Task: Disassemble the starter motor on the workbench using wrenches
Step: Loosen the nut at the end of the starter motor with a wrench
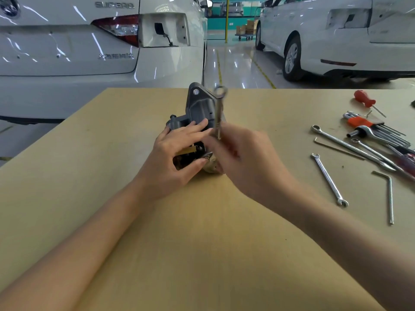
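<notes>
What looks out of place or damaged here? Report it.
On the workbench, nothing stands out. Behind it, the white car has a bare cavity beside its tail light, with a loose wire hanging out. The second car shows a similar empty recess.

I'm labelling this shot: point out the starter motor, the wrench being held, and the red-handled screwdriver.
starter motor (199, 108): head view, on its grey housing.
wrench (218, 111): head view, mid-shaft, above the right hand.
red-handled screwdriver (364, 98): head view, on the red handle.
</notes>
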A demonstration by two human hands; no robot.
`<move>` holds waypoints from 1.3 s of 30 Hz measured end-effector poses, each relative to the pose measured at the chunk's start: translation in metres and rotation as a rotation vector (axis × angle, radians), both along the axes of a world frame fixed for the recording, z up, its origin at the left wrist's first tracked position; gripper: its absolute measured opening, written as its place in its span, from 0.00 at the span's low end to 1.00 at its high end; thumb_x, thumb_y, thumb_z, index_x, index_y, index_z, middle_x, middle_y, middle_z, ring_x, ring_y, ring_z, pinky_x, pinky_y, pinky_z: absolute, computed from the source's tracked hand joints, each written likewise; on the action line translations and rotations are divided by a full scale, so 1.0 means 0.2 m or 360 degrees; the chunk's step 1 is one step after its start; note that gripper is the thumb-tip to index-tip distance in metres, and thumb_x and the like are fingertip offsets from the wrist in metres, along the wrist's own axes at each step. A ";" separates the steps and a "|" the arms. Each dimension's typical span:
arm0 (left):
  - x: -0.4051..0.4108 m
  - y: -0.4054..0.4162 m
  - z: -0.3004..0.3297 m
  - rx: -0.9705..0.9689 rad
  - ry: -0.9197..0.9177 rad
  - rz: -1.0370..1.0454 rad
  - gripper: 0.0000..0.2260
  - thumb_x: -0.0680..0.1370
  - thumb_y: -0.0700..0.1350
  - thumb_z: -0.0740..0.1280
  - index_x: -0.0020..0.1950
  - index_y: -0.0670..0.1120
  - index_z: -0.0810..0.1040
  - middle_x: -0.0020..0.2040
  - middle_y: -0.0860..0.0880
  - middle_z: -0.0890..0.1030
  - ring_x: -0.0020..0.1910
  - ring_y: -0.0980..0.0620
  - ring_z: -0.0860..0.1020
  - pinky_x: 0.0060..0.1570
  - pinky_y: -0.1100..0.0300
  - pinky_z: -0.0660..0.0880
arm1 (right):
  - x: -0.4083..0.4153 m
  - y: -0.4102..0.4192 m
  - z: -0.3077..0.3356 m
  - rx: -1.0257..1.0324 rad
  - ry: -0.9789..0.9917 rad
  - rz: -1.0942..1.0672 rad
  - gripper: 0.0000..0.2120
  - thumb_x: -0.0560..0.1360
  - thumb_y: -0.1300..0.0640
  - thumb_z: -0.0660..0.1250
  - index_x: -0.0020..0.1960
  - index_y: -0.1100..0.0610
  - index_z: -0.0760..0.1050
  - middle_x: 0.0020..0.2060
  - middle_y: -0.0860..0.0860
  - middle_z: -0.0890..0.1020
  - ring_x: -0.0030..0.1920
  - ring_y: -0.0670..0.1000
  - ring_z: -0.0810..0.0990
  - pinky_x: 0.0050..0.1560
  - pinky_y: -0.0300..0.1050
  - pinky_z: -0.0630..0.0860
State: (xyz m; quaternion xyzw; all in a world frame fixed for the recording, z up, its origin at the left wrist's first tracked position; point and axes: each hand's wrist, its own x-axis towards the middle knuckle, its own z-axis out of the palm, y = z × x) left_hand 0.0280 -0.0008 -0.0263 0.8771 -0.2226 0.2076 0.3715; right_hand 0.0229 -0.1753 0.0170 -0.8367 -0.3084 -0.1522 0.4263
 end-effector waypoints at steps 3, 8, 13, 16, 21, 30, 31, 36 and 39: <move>0.04 0.03 -0.01 0.0155 0.0010 -0.0055 0.22 0.74 0.51 0.64 0.69 0.56 0.68 0.74 0.58 0.64 0.75 0.57 0.62 0.76 0.45 0.48 | 0.00 0.07 0.05 -0.0948 -0.0418 0.0082 0.06 0.80 0.58 0.59 0.51 0.57 0.74 0.45 0.52 0.80 0.42 0.54 0.78 0.37 0.46 0.69; 0.11 0.03 0.00 0.0581 0.0117 0.0125 0.29 0.74 0.50 0.60 0.72 0.61 0.54 0.74 0.65 0.51 0.76 0.63 0.54 0.76 0.54 0.41 | -0.07 0.08 0.03 -0.1066 -0.0782 0.0173 0.07 0.79 0.57 0.59 0.48 0.55 0.76 0.44 0.50 0.79 0.46 0.52 0.78 0.48 0.44 0.72; 0.01 0.04 0.00 0.0161 -0.0038 -0.0012 0.31 0.69 0.47 0.73 0.72 0.54 0.69 0.74 0.57 0.67 0.74 0.59 0.63 0.74 0.41 0.55 | -0.06 -0.14 -0.06 -0.0140 0.0100 0.0425 0.12 0.78 0.51 0.64 0.42 0.58 0.80 0.40 0.50 0.76 0.38 0.47 0.73 0.40 0.37 0.69; -0.01 0.01 0.05 -0.0086 -0.0123 0.0008 0.27 0.68 0.45 0.75 0.67 0.47 0.75 0.67 0.51 0.76 0.68 0.54 0.72 0.69 0.45 0.67 | -0.02 -0.22 -0.10 0.0289 0.1115 0.0529 0.15 0.73 0.48 0.63 0.37 0.58 0.77 0.28 0.52 0.75 0.27 0.49 0.71 0.30 0.38 0.68; -0.05 -0.03 0.11 -0.0425 -0.0294 0.0033 0.13 0.70 0.40 0.74 0.54 0.43 0.82 0.48 0.47 0.82 0.50 0.56 0.79 0.55 0.65 0.71 | 0.02 -0.22 -0.15 0.0311 0.1201 0.0619 0.15 0.76 0.47 0.64 0.35 0.53 0.78 0.26 0.50 0.72 0.25 0.46 0.67 0.26 0.34 0.64; -0.06 -0.06 0.14 -0.0793 -0.0147 -0.0072 0.09 0.69 0.39 0.75 0.47 0.48 0.84 0.38 0.51 0.84 0.39 0.56 0.80 0.47 0.66 0.73 | 0.06 -0.27 -0.15 0.0677 0.1182 0.0340 0.16 0.63 0.45 0.73 0.36 0.59 0.83 0.24 0.50 0.68 0.28 0.48 0.63 0.30 0.37 0.63; -0.06 -0.06 0.14 -0.0794 -0.0148 -0.0087 0.08 0.69 0.38 0.75 0.46 0.48 0.84 0.38 0.51 0.84 0.39 0.55 0.80 0.47 0.65 0.73 | 0.07 -0.27 -0.15 0.0838 0.1265 0.0334 0.16 0.61 0.46 0.74 0.34 0.60 0.81 0.24 0.49 0.67 0.28 0.48 0.63 0.30 0.38 0.64; -0.08 -0.09 0.12 -0.0431 -0.0335 -0.0080 0.10 0.69 0.33 0.74 0.36 0.47 0.82 0.40 0.49 0.84 0.40 0.54 0.81 0.45 0.66 0.74 | 0.09 -0.27 -0.15 0.1384 0.1611 0.0548 0.07 0.61 0.55 0.75 0.36 0.56 0.83 0.26 0.48 0.74 0.27 0.45 0.70 0.27 0.36 0.70; -0.08 -0.10 0.10 -0.0372 -0.0351 -0.0080 0.10 0.70 0.30 0.73 0.35 0.45 0.82 0.41 0.50 0.83 0.41 0.53 0.81 0.45 0.66 0.74 | 0.08 -0.26 -0.17 0.1283 0.1491 0.0535 0.07 0.61 0.55 0.75 0.37 0.57 0.83 0.29 0.51 0.80 0.28 0.46 0.75 0.30 0.36 0.74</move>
